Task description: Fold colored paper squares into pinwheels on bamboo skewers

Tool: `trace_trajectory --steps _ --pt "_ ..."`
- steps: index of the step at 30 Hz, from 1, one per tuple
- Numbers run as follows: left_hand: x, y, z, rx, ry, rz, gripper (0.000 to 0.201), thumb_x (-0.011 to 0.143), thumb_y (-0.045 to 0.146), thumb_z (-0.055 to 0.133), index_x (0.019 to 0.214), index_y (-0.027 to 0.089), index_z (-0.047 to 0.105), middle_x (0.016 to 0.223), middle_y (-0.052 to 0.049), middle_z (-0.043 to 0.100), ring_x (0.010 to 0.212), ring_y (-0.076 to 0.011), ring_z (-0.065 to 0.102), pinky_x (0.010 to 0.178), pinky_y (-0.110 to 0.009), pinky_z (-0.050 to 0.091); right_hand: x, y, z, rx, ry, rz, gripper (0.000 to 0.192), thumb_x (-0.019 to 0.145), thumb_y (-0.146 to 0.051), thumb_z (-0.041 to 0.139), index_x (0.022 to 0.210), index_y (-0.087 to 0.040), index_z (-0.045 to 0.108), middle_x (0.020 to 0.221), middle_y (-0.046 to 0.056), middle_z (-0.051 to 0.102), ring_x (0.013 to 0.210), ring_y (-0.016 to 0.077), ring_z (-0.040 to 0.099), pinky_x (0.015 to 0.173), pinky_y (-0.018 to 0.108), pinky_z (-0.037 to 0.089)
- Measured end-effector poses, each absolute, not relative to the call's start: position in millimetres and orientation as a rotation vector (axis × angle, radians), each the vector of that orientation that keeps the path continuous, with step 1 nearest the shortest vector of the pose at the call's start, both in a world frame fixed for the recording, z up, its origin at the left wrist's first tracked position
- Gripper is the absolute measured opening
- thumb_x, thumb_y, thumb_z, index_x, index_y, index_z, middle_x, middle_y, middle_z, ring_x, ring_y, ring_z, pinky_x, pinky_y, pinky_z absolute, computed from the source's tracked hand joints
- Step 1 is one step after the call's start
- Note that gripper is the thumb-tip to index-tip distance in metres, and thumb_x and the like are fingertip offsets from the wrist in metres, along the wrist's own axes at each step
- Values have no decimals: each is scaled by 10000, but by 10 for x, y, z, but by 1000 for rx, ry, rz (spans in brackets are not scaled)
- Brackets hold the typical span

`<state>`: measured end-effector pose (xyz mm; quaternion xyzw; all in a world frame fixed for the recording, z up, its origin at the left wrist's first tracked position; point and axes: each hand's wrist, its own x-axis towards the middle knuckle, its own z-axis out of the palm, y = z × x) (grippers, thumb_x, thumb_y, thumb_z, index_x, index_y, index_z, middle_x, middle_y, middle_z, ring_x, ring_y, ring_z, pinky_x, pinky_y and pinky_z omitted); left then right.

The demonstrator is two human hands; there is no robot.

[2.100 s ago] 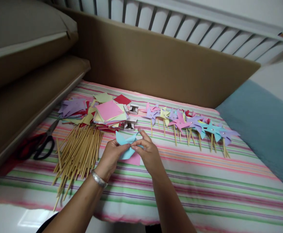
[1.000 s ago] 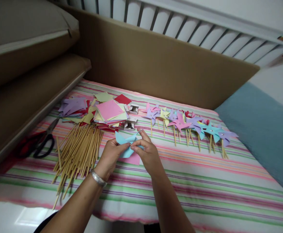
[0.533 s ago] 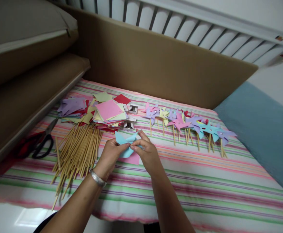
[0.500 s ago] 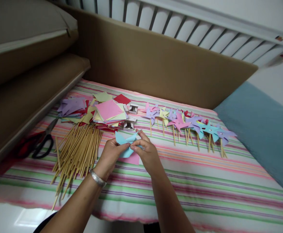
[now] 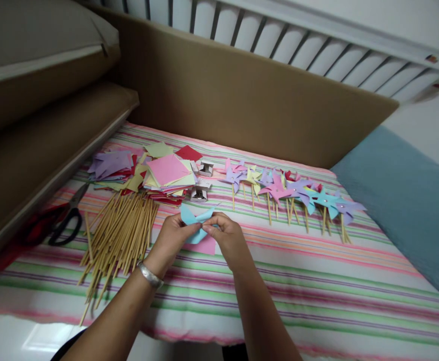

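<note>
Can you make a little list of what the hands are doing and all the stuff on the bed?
left hand: left hand pinches the blue paper
right hand: right hand pinches the same blue paper
under the paper: pink sheet
left of hands: wooden sticks, scissors
behind hands: paper squares, small boxes
right: row of finished pinwheels
surface: striped cloth
</note>
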<state>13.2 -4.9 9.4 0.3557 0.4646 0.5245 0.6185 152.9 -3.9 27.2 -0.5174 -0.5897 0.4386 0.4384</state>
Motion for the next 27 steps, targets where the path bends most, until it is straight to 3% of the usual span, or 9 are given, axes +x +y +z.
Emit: trace_trajectory --steps 11,27 --pt "152 -66 124 750 1042 1201 190 558 230 765 728 155 726 660 -12 706 563 -133 592 576 -235 448 1496 -55 249 -1351 -1330 1144 80 642 -271 667 636 -195 646 672 3 639 684 170 565 670 290 440" --pt "166 -66 45 729 1034 1168 209 568 250 772 744 149 722 652 -10 694 566 -122 586 588 -233 454 1490 -41 203 -1318 -1216 1221 67 607 -237 694 608 -184 653 609 -9 637 609 150 549 610 274 422"
